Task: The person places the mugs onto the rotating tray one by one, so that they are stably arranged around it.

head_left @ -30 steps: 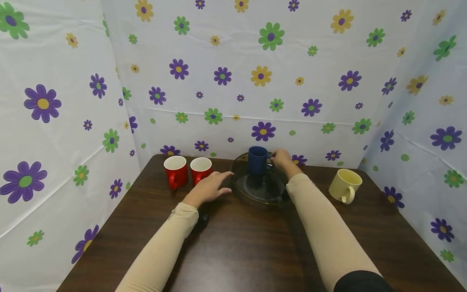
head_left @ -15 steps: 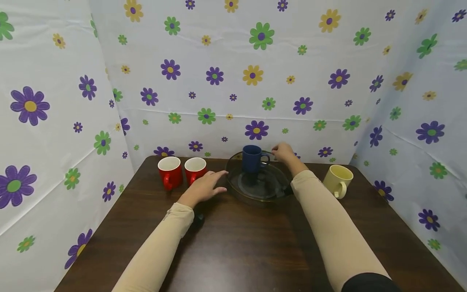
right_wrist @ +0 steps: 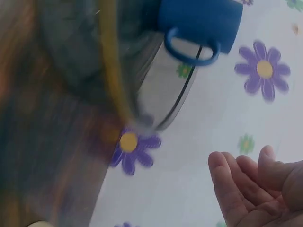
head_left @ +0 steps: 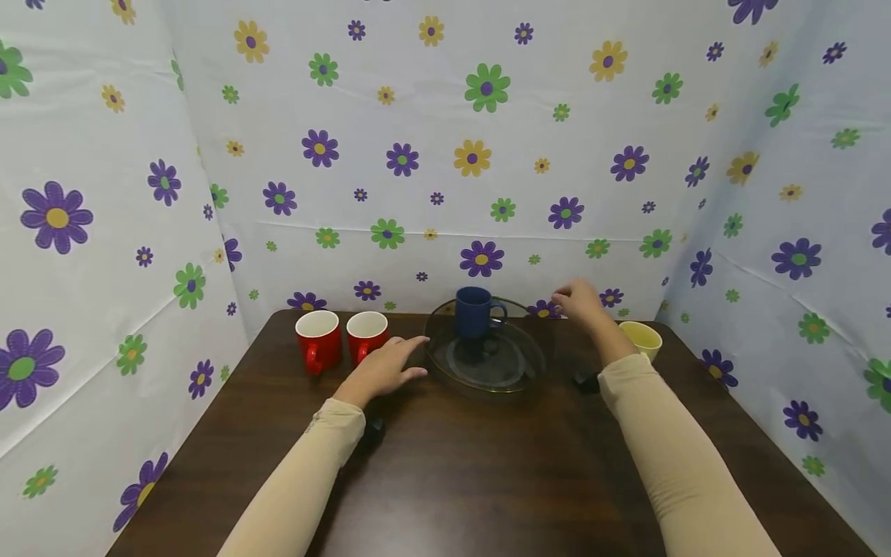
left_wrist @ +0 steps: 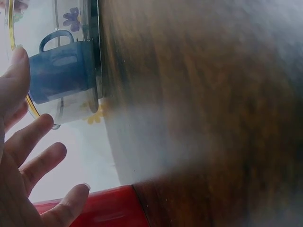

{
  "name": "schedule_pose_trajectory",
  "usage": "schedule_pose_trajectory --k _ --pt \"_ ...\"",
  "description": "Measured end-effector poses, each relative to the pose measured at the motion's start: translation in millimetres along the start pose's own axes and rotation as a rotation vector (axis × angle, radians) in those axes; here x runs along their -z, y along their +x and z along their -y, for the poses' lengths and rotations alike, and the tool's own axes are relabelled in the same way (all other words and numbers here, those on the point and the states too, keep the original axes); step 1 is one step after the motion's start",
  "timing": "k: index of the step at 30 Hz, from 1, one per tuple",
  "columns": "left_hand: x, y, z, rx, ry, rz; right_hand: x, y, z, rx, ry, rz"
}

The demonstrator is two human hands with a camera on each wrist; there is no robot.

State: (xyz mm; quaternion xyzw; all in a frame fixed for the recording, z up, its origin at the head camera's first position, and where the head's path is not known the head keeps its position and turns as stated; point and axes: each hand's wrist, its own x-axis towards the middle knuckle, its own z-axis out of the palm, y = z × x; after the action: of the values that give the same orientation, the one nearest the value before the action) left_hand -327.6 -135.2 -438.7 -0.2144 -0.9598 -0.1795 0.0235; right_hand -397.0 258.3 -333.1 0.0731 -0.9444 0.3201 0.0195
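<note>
A dark blue mug [head_left: 472, 313] stands upright inside a clear glass bowl [head_left: 487, 365] with a gold rim, its handle toward the right. My left hand [head_left: 381, 373] is beside the bowl's left edge, fingers spread and thumb apart. In the left wrist view its fingertips [left_wrist: 45, 122] overlap the gold rim, and nothing is in the palm. Off to the right of the bowl, my right hand [head_left: 581, 303] hovers in the air with loosely bent fingers. It holds nothing, and the right wrist view shows the blue mug's handle [right_wrist: 191, 59] away from these fingers.
Two red mugs [head_left: 319, 342] with white insides stand at the back left, close to my left hand. A pale yellow mug [head_left: 642, 338] is at the back right, partly behind my right forearm. A white flowered cloth [head_left: 404, 193] encloses the dark wooden table [head_left: 473, 472].
My right hand has released the blue mug's handle and moved away to the right. The mug stays in the bowl. My left hand remains by the bowl's left edge.
</note>
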Motion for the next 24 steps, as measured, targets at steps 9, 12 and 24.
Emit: schedule_pose_trajectory --k 9,12,24 --pt "-5.4 6.8 -9.1 -0.018 0.004 -0.022 21.7 -48.3 -73.5 -0.122 -0.010 -0.074" --pt "-5.1 4.1 -7.8 -0.012 0.002 -0.016 20.2 -60.7 -90.2 -0.159 0.003 -0.098" --pt "-2.3 -3.9 -2.6 -0.003 0.008 -0.023 24.9 -88.3 -124.0 -0.254 -0.132 -0.308"
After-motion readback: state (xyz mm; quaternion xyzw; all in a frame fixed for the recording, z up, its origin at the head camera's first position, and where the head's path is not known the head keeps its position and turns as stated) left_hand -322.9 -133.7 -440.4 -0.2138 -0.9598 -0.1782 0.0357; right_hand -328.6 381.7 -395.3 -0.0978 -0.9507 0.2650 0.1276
